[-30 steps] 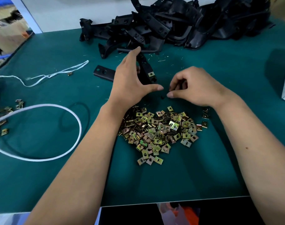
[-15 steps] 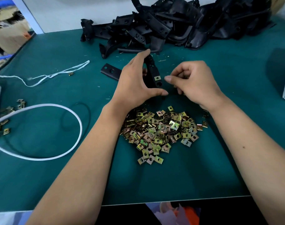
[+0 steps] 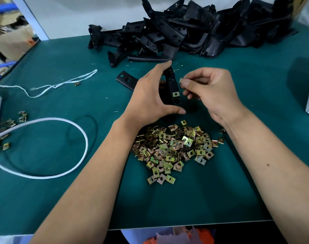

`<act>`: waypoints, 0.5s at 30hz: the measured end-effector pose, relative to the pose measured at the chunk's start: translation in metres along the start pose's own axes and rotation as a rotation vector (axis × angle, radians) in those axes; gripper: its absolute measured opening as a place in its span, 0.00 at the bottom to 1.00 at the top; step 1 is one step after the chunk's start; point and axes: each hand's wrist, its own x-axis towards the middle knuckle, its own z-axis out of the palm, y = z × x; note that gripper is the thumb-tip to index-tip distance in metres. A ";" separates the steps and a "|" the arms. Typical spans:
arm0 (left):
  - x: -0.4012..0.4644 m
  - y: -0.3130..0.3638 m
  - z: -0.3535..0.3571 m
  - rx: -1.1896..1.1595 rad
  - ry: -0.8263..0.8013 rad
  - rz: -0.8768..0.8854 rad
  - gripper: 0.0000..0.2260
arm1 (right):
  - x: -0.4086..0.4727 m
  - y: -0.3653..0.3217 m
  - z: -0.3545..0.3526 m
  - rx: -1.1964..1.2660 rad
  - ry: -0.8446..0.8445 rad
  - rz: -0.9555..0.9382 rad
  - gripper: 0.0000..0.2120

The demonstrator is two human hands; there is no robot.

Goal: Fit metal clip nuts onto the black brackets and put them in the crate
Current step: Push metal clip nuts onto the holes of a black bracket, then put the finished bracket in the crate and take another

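We grip the black bracket [image 3: 173, 87] in our left hand [image 3: 150, 99], right hand [image 3: 208, 90] pinching a clip nut [image 3: 181, 80]; approaching it skewed could jam or drop it.

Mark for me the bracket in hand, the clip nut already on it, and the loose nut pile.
held bracket [image 3: 171, 85]: head view, its upright black strip.
fitted clip nut [image 3: 175, 94]: head view, its brass face.
clip nut pile [image 3: 175, 148]: head view, heap's middle.

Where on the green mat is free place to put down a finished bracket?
Free: the mat between the clip nut pile and the near edge, and right of the right hand. Crowded: the bracket heap at the back, white cord on the left.
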 end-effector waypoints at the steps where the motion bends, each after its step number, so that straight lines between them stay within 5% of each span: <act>1: 0.000 0.000 0.000 -0.004 0.000 0.003 0.56 | 0.000 0.000 0.001 -0.003 0.006 -0.006 0.04; 15: -0.001 0.008 0.002 -0.039 -0.042 0.036 0.55 | -0.002 -0.002 0.005 0.035 0.025 0.004 0.07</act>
